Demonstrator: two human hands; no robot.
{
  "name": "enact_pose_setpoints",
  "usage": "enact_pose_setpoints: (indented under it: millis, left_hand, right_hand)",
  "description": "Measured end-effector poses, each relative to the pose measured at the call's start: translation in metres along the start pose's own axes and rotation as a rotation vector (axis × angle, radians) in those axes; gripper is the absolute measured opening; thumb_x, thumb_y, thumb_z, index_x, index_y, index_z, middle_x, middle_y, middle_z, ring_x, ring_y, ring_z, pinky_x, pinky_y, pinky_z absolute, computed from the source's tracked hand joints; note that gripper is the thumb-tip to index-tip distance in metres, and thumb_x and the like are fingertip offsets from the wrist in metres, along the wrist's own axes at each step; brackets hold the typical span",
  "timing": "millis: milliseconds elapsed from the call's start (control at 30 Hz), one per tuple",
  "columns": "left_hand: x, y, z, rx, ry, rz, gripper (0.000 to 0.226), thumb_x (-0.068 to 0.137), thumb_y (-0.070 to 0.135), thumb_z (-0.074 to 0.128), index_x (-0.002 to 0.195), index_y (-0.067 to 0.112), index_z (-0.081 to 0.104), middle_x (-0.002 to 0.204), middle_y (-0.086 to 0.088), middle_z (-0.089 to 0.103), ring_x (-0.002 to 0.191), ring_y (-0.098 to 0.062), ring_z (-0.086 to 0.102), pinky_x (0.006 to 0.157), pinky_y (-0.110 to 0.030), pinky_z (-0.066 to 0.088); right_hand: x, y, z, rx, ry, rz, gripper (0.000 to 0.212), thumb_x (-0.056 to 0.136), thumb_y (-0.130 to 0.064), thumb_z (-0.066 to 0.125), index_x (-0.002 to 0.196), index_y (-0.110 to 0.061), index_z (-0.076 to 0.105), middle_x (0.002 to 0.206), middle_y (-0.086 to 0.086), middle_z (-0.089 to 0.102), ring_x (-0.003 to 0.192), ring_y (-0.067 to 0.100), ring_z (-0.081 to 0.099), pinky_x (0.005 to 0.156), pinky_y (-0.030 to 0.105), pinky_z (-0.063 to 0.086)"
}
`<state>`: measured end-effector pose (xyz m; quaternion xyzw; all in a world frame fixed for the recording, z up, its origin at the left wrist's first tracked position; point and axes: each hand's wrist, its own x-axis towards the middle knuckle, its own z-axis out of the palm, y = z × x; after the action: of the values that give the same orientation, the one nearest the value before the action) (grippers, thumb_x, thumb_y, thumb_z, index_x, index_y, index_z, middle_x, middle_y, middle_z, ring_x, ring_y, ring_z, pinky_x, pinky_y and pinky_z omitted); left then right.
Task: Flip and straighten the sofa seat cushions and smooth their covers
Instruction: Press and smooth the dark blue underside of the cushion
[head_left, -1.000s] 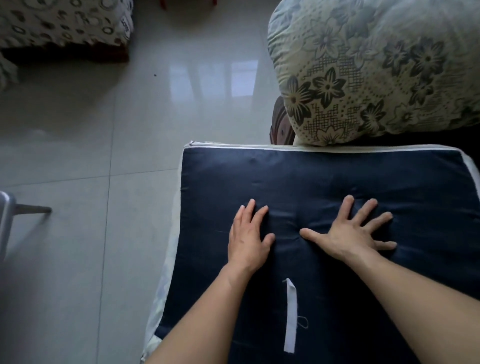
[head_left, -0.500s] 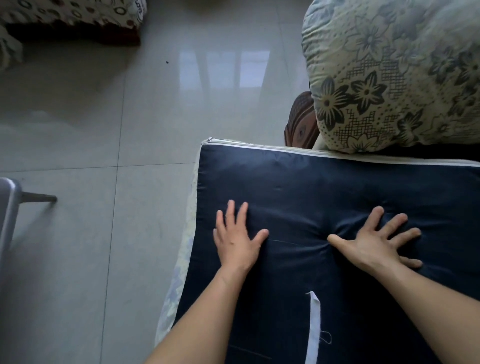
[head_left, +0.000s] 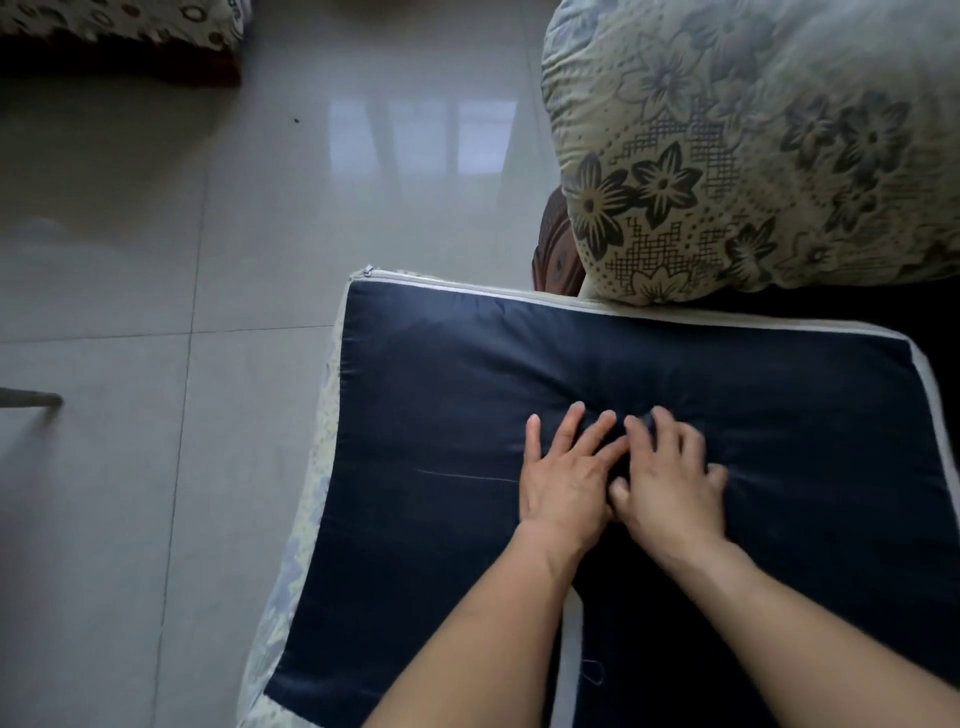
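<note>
A seat cushion (head_left: 441, 374) lies flat in front of me, its dark navy underside up, with a white zipped edge along the far side and floral fabric showing on its left side. My left hand (head_left: 566, 478) and my right hand (head_left: 670, 478) lie side by side on the middle of the navy cover, fingers pointing away from me. The left fingers are straight and press the fabric. The right fingertips bend slightly into a dent in the cover. A white tag (head_left: 571, 623) peeks out between my forearms.
A floral back cushion (head_left: 753, 145) stands beyond the seat cushion at upper right, with a carved wooden armrest end (head_left: 553, 249) beside it. Glossy tiled floor (head_left: 208, 234) spreads to the left. Another patterned sofa (head_left: 119, 31) sits at top left, and a grey metal leg (head_left: 31, 399) at the left edge.
Both hands, spread apart on the cover a moment ago, have slid inward and now meet at the cushion's middle. The view has shifted a little.
</note>
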<state>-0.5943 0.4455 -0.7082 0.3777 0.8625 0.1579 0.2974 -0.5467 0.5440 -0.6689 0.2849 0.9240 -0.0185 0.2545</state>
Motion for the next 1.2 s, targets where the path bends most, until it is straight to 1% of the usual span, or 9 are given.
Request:
enact_pose_setpoints:
  millis: [100, 233, 333, 400, 633, 833, 967, 1100, 1200]
  left_hand:
    - [-0.002, -0.013, 0.0, -0.045, -0.023, -0.02, 0.068, 0.094, 0.038, 0.053, 0.151, 0.043, 0.017, 0.162, 0.017, 0.002, 0.149, -0.013, -0.012, 0.119, -0.052, -0.005]
    - [-0.003, -0.027, 0.003, -0.145, -0.004, 0.04, 0.075, 0.089, 0.027, 0.058, 0.151, 0.042, 0.02, 0.162, 0.019, 0.002, 0.148, -0.01, -0.013, 0.12, -0.048, -0.005]
    - [-0.015, -0.042, 0.009, -0.244, 0.05, 0.125, 0.085, 0.078, 0.035, 0.069, 0.151, 0.037, 0.025, 0.162, 0.016, 0.003, 0.148, -0.005, -0.013, 0.119, -0.038, -0.012]
    - [-0.027, -0.059, 0.013, -0.237, 0.119, 0.097, 0.085, 0.078, 0.043, 0.067, 0.152, 0.035, 0.025, 0.163, 0.015, 0.001, 0.147, -0.005, -0.014, 0.121, -0.037, -0.009]
    - [-0.051, -0.127, 0.011, -0.162, 0.338, -0.374, 0.079, 0.085, 0.07, 0.034, 0.154, 0.037, 0.011, 0.162, 0.013, -0.005, 0.149, -0.013, -0.014, 0.121, -0.04, -0.007]
    - [-0.059, -0.182, 0.007, -0.565, 0.234, -0.931, 0.087, 0.088, 0.069, 0.042, 0.155, 0.029, 0.004, 0.164, 0.004, -0.001, 0.15, -0.024, 0.0, 0.12, -0.044, 0.005]
    - [-0.072, -0.213, 0.017, -0.72, 0.181, -0.969, 0.092, 0.087, 0.068, 0.046, 0.156, 0.019, 0.009, 0.163, 0.002, 0.007, 0.149, -0.02, 0.007, 0.12, -0.043, 0.012]
    - [-0.076, -0.231, 0.025, -0.848, 0.209, -0.974, 0.095, 0.085, 0.07, 0.049, 0.156, 0.02, 0.01, 0.163, 0.003, 0.01, 0.149, -0.018, 0.009, 0.121, -0.043, 0.014]
    - [-0.074, -0.239, 0.028, -0.911, 0.212, -1.021, 0.094, 0.084, 0.073, 0.045, 0.154, 0.019, 0.015, 0.161, -0.001, 0.019, 0.147, -0.023, 0.02, 0.119, -0.045, 0.02]
  right_hand:
    - [0.001, -0.012, 0.005, 0.031, -0.116, -0.024, 0.073, 0.09, -0.039, 0.05, 0.152, -0.022, 0.015, 0.162, 0.008, -0.006, 0.146, 0.03, 0.001, 0.108, 0.062, 0.025]
    - [0.007, -0.021, 0.004, 0.039, -0.19, -0.009, 0.095, 0.085, -0.058, 0.053, 0.155, -0.018, 0.003, 0.16, 0.01, -0.021, 0.147, 0.035, -0.013, 0.109, 0.069, 0.015]
    - [0.004, -0.019, 0.009, 0.0, -0.206, 0.011, 0.115, 0.076, -0.074, 0.053, 0.154, -0.016, -0.008, 0.157, 0.011, -0.03, 0.145, 0.036, -0.022, 0.108, 0.071, 0.009]
    - [0.005, -0.016, 0.011, -0.004, -0.206, 0.031, 0.124, 0.068, -0.086, 0.048, 0.153, -0.017, -0.01, 0.156, 0.011, -0.033, 0.144, 0.036, -0.026, 0.108, 0.072, 0.006]
    - [0.004, -0.006, 0.015, 0.021, -0.203, 0.029, 0.128, 0.061, -0.096, 0.035, 0.152, -0.019, -0.012, 0.153, 0.008, -0.04, 0.141, 0.032, -0.034, 0.11, 0.071, -0.001]
    - [0.003, -0.017, 0.017, -0.011, -0.195, 0.045, 0.127, 0.062, -0.094, 0.035, 0.152, -0.017, -0.011, 0.152, 0.009, -0.04, 0.141, 0.033, -0.034, 0.109, 0.072, -0.001]
    - [0.002, -0.021, 0.021, -0.026, -0.175, 0.049, 0.126, 0.063, -0.093, 0.035, 0.152, -0.017, -0.01, 0.152, 0.009, -0.039, 0.141, 0.033, -0.034, 0.109, 0.072, -0.002]
    - [0.003, -0.024, 0.024, -0.046, -0.153, 0.051, 0.125, 0.062, -0.093, 0.036, 0.152, -0.017, -0.006, 0.154, 0.008, -0.037, 0.142, 0.032, -0.032, 0.108, 0.072, -0.002]
    - [0.001, -0.024, 0.025, -0.05, -0.144, 0.048, 0.125, 0.062, -0.092, 0.038, 0.152, -0.017, -0.005, 0.155, 0.007, -0.036, 0.142, 0.031, -0.031, 0.108, 0.072, -0.003]
